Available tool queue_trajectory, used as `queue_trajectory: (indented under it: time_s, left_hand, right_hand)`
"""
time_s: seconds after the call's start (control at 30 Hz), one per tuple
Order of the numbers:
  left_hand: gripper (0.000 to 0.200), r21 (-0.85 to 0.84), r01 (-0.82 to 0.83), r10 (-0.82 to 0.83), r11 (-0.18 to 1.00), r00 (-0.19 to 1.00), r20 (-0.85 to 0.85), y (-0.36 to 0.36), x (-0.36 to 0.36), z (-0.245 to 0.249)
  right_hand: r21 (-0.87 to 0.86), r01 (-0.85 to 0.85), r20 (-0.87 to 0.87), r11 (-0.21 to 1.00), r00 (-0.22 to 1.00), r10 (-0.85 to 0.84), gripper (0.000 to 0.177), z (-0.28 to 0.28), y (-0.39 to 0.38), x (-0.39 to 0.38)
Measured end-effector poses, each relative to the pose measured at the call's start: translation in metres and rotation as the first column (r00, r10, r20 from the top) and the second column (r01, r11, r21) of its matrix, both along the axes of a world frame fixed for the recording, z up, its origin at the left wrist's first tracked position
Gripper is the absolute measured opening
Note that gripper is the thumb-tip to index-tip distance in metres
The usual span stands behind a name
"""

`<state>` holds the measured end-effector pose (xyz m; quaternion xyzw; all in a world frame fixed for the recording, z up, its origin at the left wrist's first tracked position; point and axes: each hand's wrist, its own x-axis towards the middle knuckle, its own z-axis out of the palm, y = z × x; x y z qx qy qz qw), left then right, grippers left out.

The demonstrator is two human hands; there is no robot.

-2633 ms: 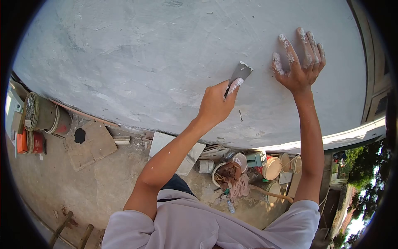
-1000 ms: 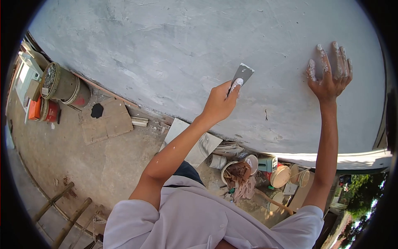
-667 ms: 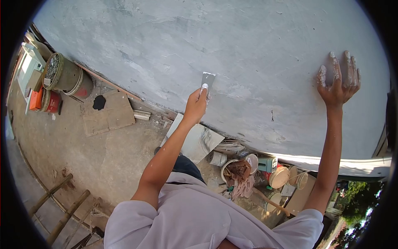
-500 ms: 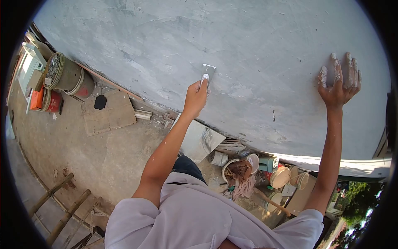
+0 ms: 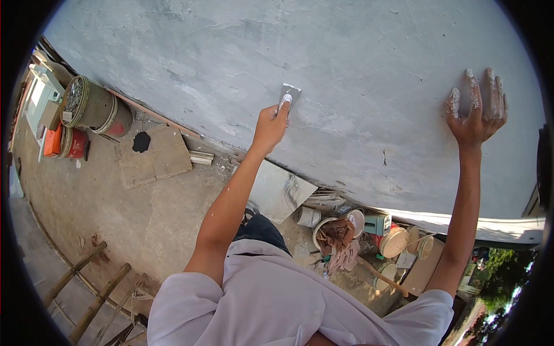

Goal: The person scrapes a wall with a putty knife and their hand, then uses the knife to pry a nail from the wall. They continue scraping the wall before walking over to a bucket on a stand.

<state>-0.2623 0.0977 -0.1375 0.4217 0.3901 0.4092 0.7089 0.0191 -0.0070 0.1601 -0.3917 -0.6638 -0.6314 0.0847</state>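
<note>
Across a grey wall [image 5: 369, 69], ridged and patchy at left, smoother at right: apparently partway worked, with uneven areas and a dark mark [image 5: 385, 157] left. Holds a scraper [image 5: 291, 92] clamped between thumb and fingers of left hand [image 5: 270, 128], blade up at mid-wall; contact unclear. Rests right hand [image 5: 474, 124] on the wall at right, whitened fingers apart, gripping nothing. At far left, a bucket [image 5: 98, 105] of grey chips. At near right, a pail [image 5: 315, 236] heaped with brown cloth [image 5: 336, 232].
</note>
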Motion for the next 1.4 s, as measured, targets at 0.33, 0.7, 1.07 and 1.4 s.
queue_trajectory:
  time_s: [0.33,0.7,1.07,1.4]
  left_hand:
    - [0.060,-0.020,0.001,-0.004,1.000,0.982,-0.189,0.008,0.001,0.009]
    - [0.057,0.066,-0.051,0.064,0.996,0.978,-0.201,0.011,0.005,0.014]
    - [0.061,0.140,-0.111,0.143,0.984,0.959,-0.244,-0.008,-0.015,0.009]
    - [0.059,0.101,-0.116,0.130,0.988,0.981,-0.145,-0.009,-0.012,0.005]
  right_hand:
    - [0.008,-0.030,-0.040,1.000,0.999,0.030,0.050,-0.002,0.002,0.008]
    - [-0.002,0.009,0.003,1.000,1.000,-0.009,0.052,-0.001,0.000,0.004]
    - [0.006,0.017,-0.015,1.000,1.000,-0.017,0.051,-0.001,0.000,0.004]
    - [0.010,-0.007,-0.021,1.000,1.000,0.008,0.050,-0.002,0.001,0.005]
